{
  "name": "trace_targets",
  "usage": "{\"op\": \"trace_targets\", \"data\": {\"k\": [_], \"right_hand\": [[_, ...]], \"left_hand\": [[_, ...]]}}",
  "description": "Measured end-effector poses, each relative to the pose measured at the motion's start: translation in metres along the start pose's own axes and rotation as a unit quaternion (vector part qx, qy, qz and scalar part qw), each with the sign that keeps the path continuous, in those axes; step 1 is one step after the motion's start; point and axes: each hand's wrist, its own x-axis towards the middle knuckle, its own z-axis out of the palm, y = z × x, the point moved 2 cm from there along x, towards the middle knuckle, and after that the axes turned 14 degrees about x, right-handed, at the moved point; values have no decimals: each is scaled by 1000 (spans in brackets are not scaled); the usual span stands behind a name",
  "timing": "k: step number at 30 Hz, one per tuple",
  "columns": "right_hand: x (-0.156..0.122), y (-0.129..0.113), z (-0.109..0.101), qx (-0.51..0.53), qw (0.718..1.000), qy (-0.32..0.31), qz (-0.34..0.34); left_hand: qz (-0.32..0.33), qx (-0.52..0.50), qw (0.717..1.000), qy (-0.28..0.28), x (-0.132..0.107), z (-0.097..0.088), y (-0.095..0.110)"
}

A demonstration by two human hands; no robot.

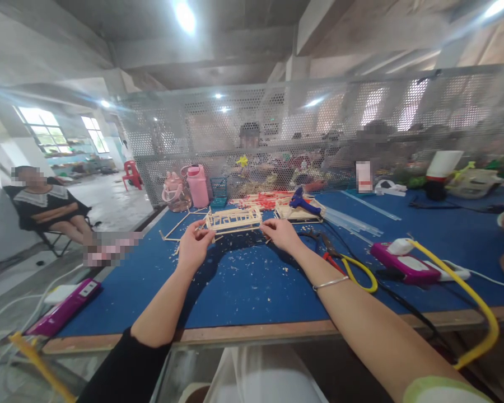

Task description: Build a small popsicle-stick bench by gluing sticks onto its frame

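Between my two hands is a small frame of thin pale wooden sticks (235, 220), with short crosspieces inside it. My left hand (196, 242) pinches its left end, and my right hand (280, 232) has its fingertips closed at the right end. Just behind the right hand, a blue glue gun (304, 202) lies across another stick structure (283, 212). An angled piece of joined sticks (174, 224) rests left of the frame. Red-tipped sticks (264, 199) are heaped behind it.
Clear glue sticks (353, 221), pliers (330, 243) and yellow-handled scissors (361, 274) lie to the right. Purple power strips (403, 263) with cables sit at both sides. A pink bottle (198, 187) stands before the perforated screen (218, 129). A person (46, 207) sits at left.
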Motion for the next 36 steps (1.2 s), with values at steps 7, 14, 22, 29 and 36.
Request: {"op": "trace_targets", "data": {"k": [7,14,22,29,36], "right_hand": [[-1,8,6,-64,997,-31,-11],[-3,7,8,-142,989,-35,-3],[-7,4,-6,-155,988,-16,22],[4,13,15,-14,998,-29,46],[7,15,9,69,993,46,89]], "left_hand": [[37,97,994,-23,6,0,-15],[14,184,983,-5,2,0,-15],[17,148,989,9,1,3,-14],[35,114,993,9,8,7,-20],[32,328,944,-10,32,14,-13]]}}
